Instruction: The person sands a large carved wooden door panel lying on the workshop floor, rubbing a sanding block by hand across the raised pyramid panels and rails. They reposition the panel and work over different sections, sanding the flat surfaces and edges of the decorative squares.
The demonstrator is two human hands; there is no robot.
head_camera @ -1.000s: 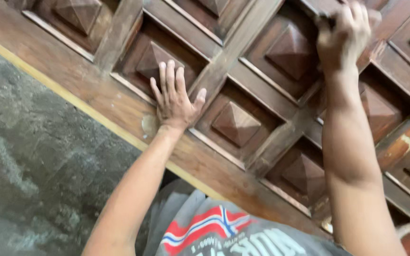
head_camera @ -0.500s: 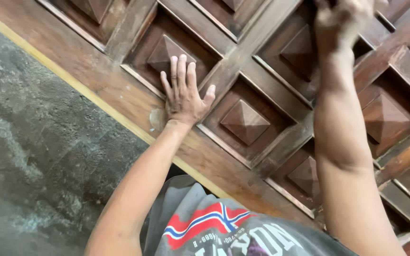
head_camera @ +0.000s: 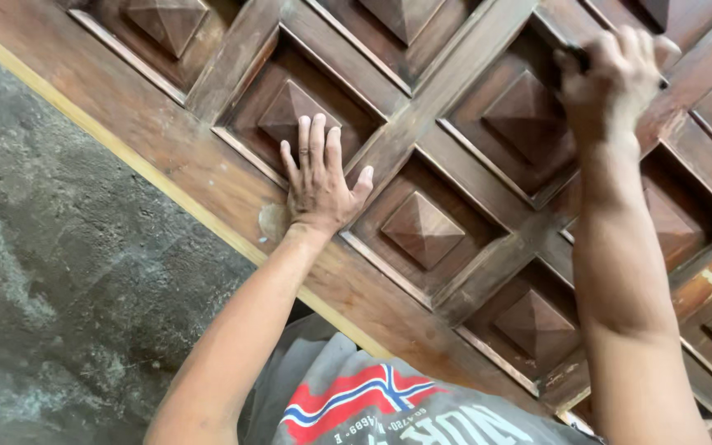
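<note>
Flat against the carved wooden door (head_camera: pixel 208 165), the left hand (head_camera: pixel 319 185) rests palm down with its fingers (head_camera: pixel 316 140) spread open, lying across the frame and the edge of 1 recessed square panel with a raised pyramid (head_camera: pixel 294 111). Higher up and to the right, the right hand (head_camera: pixel 611 78) is closed around a small dark tool (head_camera: pixel 577 56), pressed to the frame beside another pyramid panel (head_camera: pixel 521 111). Grey concrete floor (head_camera: pixel 51 272) lies left of the door.

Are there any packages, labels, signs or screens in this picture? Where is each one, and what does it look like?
No packages, signs or screens.
Printed design on the person's grey T-shirt: bottom middle, below the carved brown wooden door panel; a wavy red flag shape with a blue, white-edged cross, above white lettering.
</note>
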